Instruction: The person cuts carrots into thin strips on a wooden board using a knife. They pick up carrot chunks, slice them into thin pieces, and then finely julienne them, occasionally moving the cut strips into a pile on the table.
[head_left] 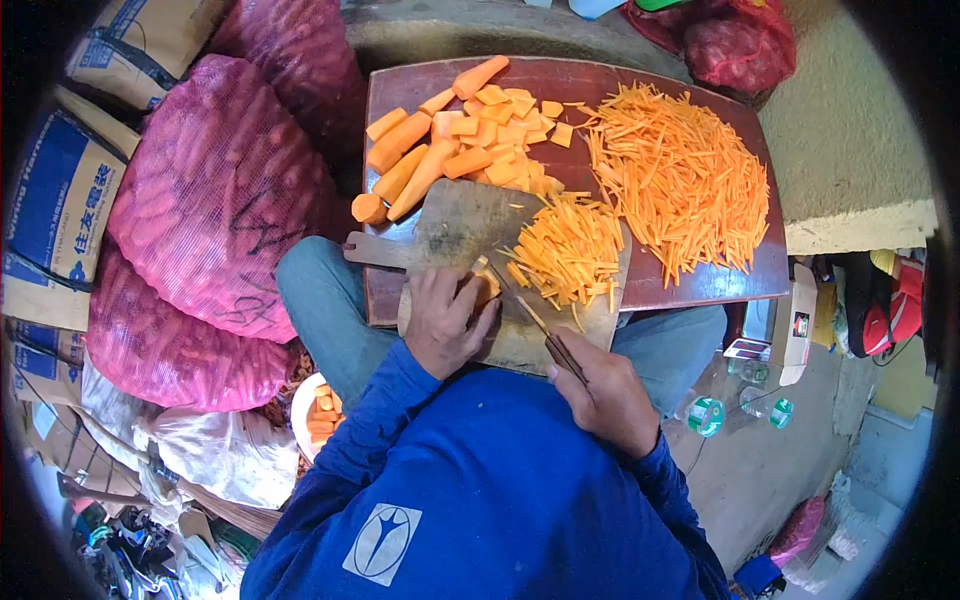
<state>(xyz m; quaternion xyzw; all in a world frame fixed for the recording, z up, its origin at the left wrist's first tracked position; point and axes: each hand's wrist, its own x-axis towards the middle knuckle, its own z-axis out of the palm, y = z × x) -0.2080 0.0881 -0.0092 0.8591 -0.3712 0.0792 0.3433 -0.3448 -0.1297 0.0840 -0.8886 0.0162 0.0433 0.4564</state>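
My left hand (446,318) is closed over a piece of carrot (488,288), pressing it down on a worn wooden cutting board (455,225). A knife (532,312) is gripped by its dark handle in my right hand (608,392), its blade slanting up and left beside the carrot piece. Just right of the blade, carrot strips (570,248) lie heaped on the board. The board rests at the near edge of a dark red table (580,82), over my knees.
Peeled carrots (400,142) and cut carrot chunks (505,125) lie behind the board; a large pile of carrot strips (685,180) is at right. Pink mesh sacks (215,190) crowd the left, near a white bucket (305,410) holding carrot pieces. Plastic bottles (705,415) are on the floor at right.
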